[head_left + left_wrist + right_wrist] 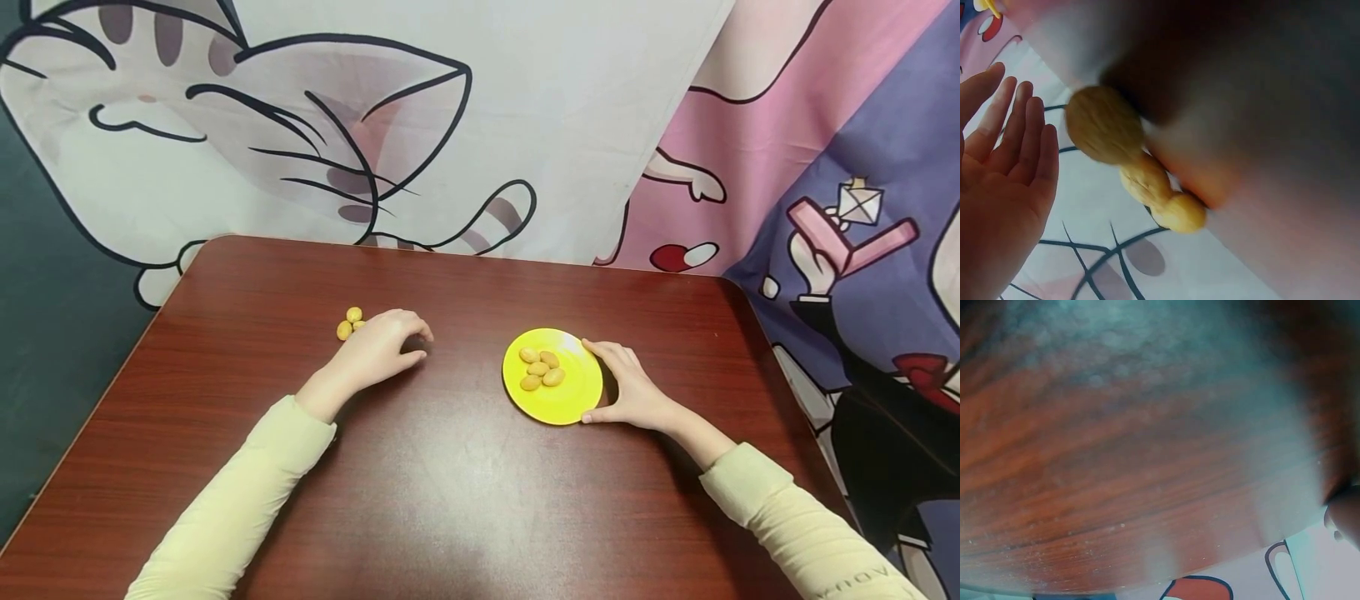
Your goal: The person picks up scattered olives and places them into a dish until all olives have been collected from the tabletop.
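Note:
A yellow plate (573, 396) lies on the table, bearing several small oval yellow-brown pieces (537, 368) that look like fruit or nuts. My right hand (636, 393) holds the plate's right rim between thumb and fingers. To the left, my left hand (378, 348) is over the table with loosely bent fingers and nothing in them. Three similar pieces (344, 330) sit just behind its wrist side, one partly covered by the hand. The left wrist view shows those wrinkled pieces (1147, 181) apart from the left hand (1010, 169), whose palm is bare.
The brown wooden table (450, 500) has a rounded far edge. Behind it hangs a white, pink and purple cartoon cloth (570, 125). Mostly blurred table surface (1116, 475) fills the right wrist view.

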The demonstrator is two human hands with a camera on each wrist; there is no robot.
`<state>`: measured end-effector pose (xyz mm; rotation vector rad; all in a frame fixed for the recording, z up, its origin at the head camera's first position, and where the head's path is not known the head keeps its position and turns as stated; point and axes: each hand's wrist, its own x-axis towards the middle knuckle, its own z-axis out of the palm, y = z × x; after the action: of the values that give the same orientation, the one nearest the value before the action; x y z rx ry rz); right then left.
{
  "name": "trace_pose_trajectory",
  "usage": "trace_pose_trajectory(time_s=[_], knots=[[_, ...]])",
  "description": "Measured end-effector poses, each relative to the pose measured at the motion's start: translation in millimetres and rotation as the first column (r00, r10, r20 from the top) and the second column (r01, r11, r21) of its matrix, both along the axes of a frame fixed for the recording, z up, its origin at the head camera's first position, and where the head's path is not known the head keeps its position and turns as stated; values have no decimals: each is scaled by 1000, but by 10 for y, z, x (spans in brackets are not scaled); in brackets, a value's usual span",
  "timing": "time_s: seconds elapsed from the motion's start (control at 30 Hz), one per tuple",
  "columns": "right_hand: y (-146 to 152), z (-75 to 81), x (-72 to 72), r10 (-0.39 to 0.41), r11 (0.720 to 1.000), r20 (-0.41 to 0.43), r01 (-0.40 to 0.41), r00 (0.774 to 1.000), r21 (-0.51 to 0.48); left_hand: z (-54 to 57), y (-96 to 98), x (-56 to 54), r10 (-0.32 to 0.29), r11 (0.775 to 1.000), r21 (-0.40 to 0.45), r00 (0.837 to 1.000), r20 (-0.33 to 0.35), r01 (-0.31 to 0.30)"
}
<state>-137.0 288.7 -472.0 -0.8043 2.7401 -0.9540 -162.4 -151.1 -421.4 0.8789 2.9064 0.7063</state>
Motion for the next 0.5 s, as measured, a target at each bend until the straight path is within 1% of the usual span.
trace_pose_trajectory(time_s=[0.27,0.5], knots=[[5,-3,-6,-6,1000,8,6,1000,8,-9,-216,26,55,998,21,998,36,-56],[3,0,-7,-2,1000,2,2,1000,5,-39,-359,48,67,997,34,997,31,-68]])
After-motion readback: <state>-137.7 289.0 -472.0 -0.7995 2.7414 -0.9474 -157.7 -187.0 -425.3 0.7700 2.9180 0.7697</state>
